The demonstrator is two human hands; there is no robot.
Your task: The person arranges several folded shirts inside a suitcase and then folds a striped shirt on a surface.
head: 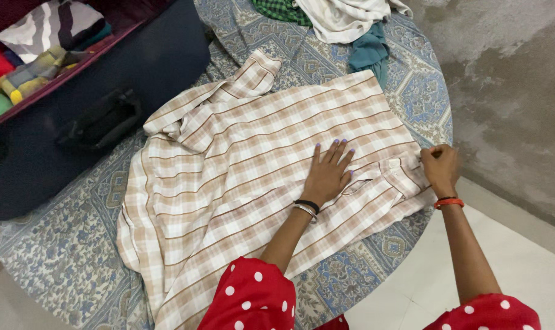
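Observation:
A cream and brown checked shirt [240, 159] lies spread on a blue patterned bedsheet [63, 256]. My left hand [327, 174] presses flat on the shirt's middle, fingers apart, with bangles at the wrist. At the bed's right edge my right hand [440, 168] pinches the shirt's collar end, an orange band on its wrist. Both arms wear red sleeves with white dots.
A dark open suitcase [106, 98] with folded clothes stands at the upper left, touching the shirt's sleeve. A pile of clothes [341, 21] lies at the bed's far end: white, green checked and teal pieces. A grey wall and pale tiled floor [522, 256] are on the right.

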